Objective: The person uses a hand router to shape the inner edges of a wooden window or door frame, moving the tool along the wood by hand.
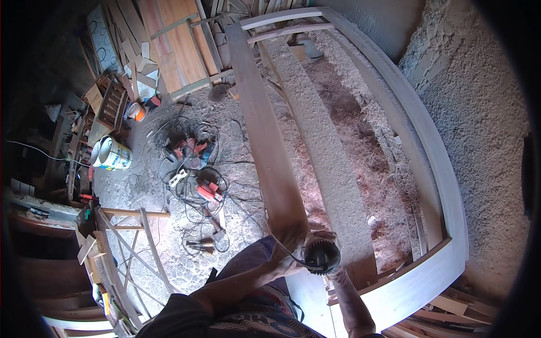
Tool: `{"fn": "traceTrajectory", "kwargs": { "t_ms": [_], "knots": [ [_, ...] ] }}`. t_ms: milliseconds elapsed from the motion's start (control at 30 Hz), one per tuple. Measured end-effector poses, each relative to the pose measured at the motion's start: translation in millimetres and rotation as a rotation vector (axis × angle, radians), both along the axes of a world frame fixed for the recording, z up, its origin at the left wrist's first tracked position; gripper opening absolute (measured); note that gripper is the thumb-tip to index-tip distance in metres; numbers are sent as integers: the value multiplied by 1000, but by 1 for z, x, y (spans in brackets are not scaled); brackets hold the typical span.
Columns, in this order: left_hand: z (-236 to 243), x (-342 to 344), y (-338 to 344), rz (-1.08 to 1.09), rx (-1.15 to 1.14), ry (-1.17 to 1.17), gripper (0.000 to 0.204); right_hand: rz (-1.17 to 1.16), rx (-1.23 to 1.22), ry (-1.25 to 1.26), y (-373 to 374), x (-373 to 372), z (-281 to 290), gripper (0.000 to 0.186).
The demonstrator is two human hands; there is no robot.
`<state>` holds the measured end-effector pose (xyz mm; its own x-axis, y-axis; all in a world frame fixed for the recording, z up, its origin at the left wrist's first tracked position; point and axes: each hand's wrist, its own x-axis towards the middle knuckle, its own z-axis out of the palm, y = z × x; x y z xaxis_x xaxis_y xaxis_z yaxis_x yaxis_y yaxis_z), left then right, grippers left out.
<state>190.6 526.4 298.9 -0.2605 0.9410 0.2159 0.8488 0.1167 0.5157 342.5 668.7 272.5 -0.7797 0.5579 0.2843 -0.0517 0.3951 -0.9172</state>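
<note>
A corded power tool with a dark, round, vented end is at the near end of a long brown plank. My left hand is closed at the tool's left side, beside the plank's end; its fingertips are partly hidden. On the tool's right side my right hand is wrapped round it from below. A thin cord runs from the tool past my left hand. The tool's underside is out of sight. Right of the plank lies a dusty board, inside a large pale wooden frame with a curved right side.
Shavings lie within the frame. On the dusty floor at left are red power tools, tangled cords, a white power strip and a hammer. Buckets, a wooden trestle and stacked boards stand further out.
</note>
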Motion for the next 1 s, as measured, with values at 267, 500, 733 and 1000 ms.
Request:
{"fn": "traceTrajectory", "kwargs": {
  "t_ms": [267,500,733,1000],
  "knots": [
    [-34,-36,11,23,-16,-67,82,3,-225,-122,20,-50,-11,57],
    [-42,-79,43,40,-75,41,75,-22,183,-92,49,-97,7,66],
    [-83,-140,63,69,-72,-386,79,9,-39,-49,64,-156,33,73],
    [-21,-181,107,20,-127,20,94,25,-183,33,97,-206,24,71]
  ]
}}
